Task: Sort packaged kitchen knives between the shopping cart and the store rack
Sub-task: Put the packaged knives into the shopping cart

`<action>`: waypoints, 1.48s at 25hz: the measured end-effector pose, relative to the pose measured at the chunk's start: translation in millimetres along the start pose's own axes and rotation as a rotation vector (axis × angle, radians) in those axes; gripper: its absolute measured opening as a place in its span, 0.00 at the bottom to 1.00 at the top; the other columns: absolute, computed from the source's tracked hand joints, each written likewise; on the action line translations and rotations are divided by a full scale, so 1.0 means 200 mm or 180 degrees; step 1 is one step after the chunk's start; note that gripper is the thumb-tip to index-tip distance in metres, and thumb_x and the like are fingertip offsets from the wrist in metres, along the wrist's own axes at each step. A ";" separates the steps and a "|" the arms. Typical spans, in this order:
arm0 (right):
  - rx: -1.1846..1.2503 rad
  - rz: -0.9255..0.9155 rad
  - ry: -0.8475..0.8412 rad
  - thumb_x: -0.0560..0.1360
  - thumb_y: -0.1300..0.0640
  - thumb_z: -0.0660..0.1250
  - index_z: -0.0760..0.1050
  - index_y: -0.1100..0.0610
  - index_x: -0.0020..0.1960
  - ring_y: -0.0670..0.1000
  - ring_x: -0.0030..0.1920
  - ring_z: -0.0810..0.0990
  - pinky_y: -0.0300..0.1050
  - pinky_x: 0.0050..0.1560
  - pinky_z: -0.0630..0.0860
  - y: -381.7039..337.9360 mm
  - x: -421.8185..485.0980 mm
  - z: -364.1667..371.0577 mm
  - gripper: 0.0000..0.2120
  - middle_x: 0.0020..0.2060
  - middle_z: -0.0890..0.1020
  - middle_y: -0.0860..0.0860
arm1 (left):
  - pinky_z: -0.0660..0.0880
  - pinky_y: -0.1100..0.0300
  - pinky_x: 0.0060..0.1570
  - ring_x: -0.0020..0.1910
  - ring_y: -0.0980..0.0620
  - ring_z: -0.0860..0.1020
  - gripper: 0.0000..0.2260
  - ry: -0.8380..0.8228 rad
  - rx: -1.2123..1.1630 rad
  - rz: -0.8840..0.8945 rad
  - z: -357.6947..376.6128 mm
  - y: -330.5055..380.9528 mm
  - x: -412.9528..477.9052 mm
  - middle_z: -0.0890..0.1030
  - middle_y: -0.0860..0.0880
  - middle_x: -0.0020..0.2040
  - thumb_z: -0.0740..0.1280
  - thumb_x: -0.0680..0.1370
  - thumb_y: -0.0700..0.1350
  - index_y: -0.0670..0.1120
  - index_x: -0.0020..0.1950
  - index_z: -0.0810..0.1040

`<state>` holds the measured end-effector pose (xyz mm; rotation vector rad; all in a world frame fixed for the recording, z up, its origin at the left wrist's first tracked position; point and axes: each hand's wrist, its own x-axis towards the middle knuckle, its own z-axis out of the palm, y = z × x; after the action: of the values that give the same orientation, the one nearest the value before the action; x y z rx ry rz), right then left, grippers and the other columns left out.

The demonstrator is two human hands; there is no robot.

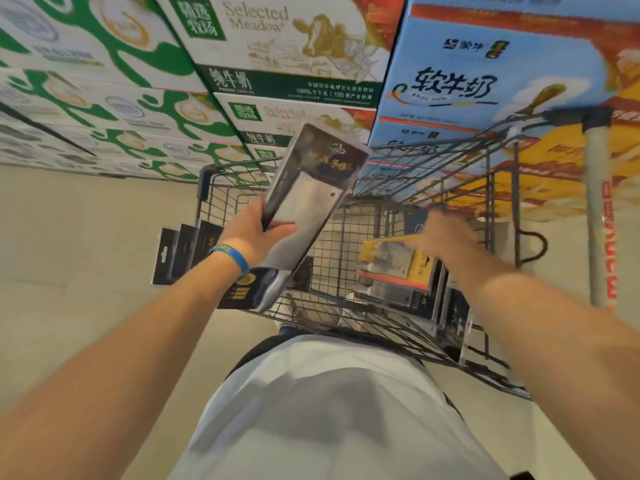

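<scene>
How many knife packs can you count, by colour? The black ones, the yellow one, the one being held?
Black packs in a row outside the cart: 3
Yellow pack inside the cart: 1
Silver-and-black pack in the left hand: 1
Total: 5. More packs under the yellow one are too hidden to count.
</scene>
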<state>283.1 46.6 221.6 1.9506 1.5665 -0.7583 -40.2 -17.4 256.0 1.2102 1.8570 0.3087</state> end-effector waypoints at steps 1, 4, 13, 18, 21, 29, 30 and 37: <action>-0.0416 0.0186 -0.0092 0.74 0.35 0.72 0.73 0.61 0.67 0.60 0.64 0.76 0.50 0.55 0.76 0.04 -0.01 0.13 0.35 0.64 0.78 0.60 | 0.75 0.54 0.54 0.47 0.52 0.82 0.17 -0.0012 -0.0099 -0.0059 0.01 -0.01 0.00 0.85 0.57 0.41 0.75 0.74 0.52 0.54 0.58 0.73; -0.0852 0.0305 -0.0142 0.70 0.38 0.77 0.75 0.58 0.67 0.60 0.66 0.74 0.53 0.58 0.75 0.06 -0.01 0.23 0.34 0.66 0.77 0.59 | 0.74 0.52 0.56 0.50 0.50 0.82 0.15 0.0020 -0.0267 -0.0184 0.05 -0.02 0.00 0.86 0.54 0.45 0.74 0.74 0.51 0.55 0.56 0.72; 0.0467 -0.1179 0.0272 0.81 0.60 0.67 0.77 0.58 0.66 0.54 0.44 0.81 0.41 0.39 0.74 -0.31 -0.22 0.25 0.14 0.50 0.85 0.55 | 0.75 0.69 0.46 0.44 0.67 0.81 0.11 0.0533 -0.0607 0.0223 0.08 -0.11 -0.17 0.84 0.64 0.42 0.73 0.76 0.50 0.62 0.51 0.74; 0.1682 -0.0948 0.0934 0.85 0.52 0.61 0.78 0.55 0.64 0.49 0.34 0.81 0.33 0.26 0.70 -0.06 -0.37 0.56 0.13 0.36 0.79 0.42 | 0.75 0.60 0.48 0.46 0.55 0.81 0.09 0.0782 -0.0280 0.0166 0.10 -0.16 -0.22 0.84 0.54 0.47 0.70 0.78 0.49 0.53 0.57 0.74; 0.1575 -0.0633 0.0510 0.82 0.54 0.67 0.66 0.53 0.73 0.53 0.39 0.82 0.52 0.36 0.80 0.06 -0.37 0.64 0.22 0.50 0.80 0.51 | 0.70 0.68 0.38 0.40 0.62 0.77 0.05 0.1033 -0.0168 0.0156 0.14 -0.13 -0.21 0.79 0.58 0.41 0.68 0.80 0.49 0.54 0.50 0.72; 0.1036 -0.1734 0.0798 0.81 0.55 0.69 0.78 0.50 0.64 0.49 0.44 0.82 0.39 0.39 0.75 -0.01 -0.33 0.15 0.13 0.51 0.86 0.49 | 0.76 0.66 0.44 0.44 0.61 0.80 0.09 0.1320 -0.1046 0.0168 0.09 0.02 -0.11 0.80 0.57 0.46 0.69 0.79 0.49 0.51 0.56 0.73; 0.1219 -0.2013 0.0769 0.81 0.51 0.69 0.81 0.46 0.61 0.45 0.44 0.81 0.39 0.42 0.76 -0.02 -0.35 0.00 0.10 0.50 0.86 0.44 | 0.74 0.72 0.39 0.40 0.68 0.79 0.09 0.1422 -0.1082 0.0235 0.06 0.04 -0.11 0.79 0.58 0.44 0.70 0.79 0.49 0.48 0.55 0.73; 0.4321 -0.2935 0.0818 0.67 0.55 0.83 0.87 0.54 0.40 0.47 0.40 0.87 0.41 0.48 0.81 -0.08 -0.61 -0.74 0.06 0.37 0.88 0.50 | 0.66 0.61 0.33 0.31 0.57 0.70 0.18 0.1210 -0.1116 0.0417 -0.10 0.31 -0.13 0.72 0.54 0.31 0.70 0.77 0.57 0.46 0.37 0.70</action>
<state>261.7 70.2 411.7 1.9766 2.4643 -2.5374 -12.8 -3.6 319.0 1.0807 1.9337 0.9517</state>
